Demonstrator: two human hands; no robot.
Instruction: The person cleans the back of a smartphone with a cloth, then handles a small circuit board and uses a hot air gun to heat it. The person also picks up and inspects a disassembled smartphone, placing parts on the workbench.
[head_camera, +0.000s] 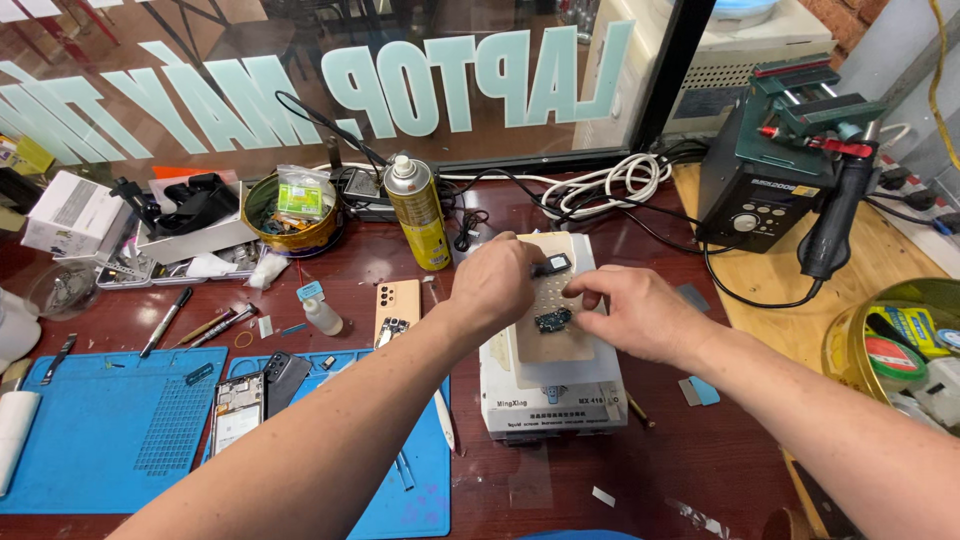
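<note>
**Already on the heater: small parts being handled**

Evidently the phone (238, 410) lies opened on the blue mat (110, 425) at the near left, its back cover (397, 305) set aside. On the white heater box (553, 385), the left hand (495, 285) pinches a small dark part (553, 265), while the right hand (640, 315), fingers curled, touches the circuit board (553, 320) on the tan pad (550, 340). Reassembly looks undone.
</note>
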